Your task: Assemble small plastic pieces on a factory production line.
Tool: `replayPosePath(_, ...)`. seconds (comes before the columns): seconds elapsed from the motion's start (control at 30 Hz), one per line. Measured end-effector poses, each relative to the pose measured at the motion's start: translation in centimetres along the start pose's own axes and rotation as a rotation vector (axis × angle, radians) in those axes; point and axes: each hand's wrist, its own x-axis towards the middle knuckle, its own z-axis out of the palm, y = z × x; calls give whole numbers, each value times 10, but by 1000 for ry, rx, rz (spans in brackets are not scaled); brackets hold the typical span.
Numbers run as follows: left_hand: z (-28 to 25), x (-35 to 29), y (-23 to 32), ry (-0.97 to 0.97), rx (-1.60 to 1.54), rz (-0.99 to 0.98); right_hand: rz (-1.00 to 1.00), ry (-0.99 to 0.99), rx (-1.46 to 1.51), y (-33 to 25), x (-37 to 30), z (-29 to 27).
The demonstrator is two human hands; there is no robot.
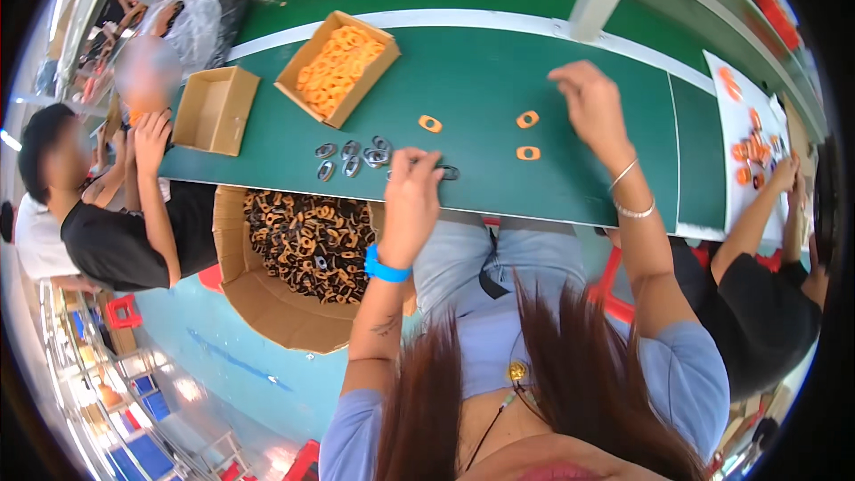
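My left hand (411,200), with a blue watch at the wrist, is low over the table's near edge. Its fingers are bent and closed at a dark oval piece (450,173); the fingertips are partly hidden. To its left lie several grey and black oval pieces (351,156). My right hand (591,111), wearing bracelets, is raised over the table with fingers loosely bent and nothing visible in them. Left of it are two orange oval rings, an upper one (528,119) and a lower one (528,153). Another orange ring (430,124) lies beyond my left hand.
A cardboard box (381,67) of orange rings stands at the far left of the green table (481,62), beside another open box (214,111). A large carton (294,325) of black-and-orange pieces stands below. Co-workers sit left (116,240) and right (766,321).
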Motion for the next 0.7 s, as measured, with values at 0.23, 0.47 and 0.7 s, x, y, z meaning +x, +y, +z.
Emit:
replayPosePath(0.23, -6, 44, -29, 104, 185, 132, -13, -279, 235, -8, -16, -7)
replayPosePath(0.47, 6, 81, -46, -188, 158, 249, -34, -211, 202, -14, -27, 10)
replayPosePath(0.7, 8, 51, -1, -216, -130, 82, 120, -395, 171, -48, -89, -25)
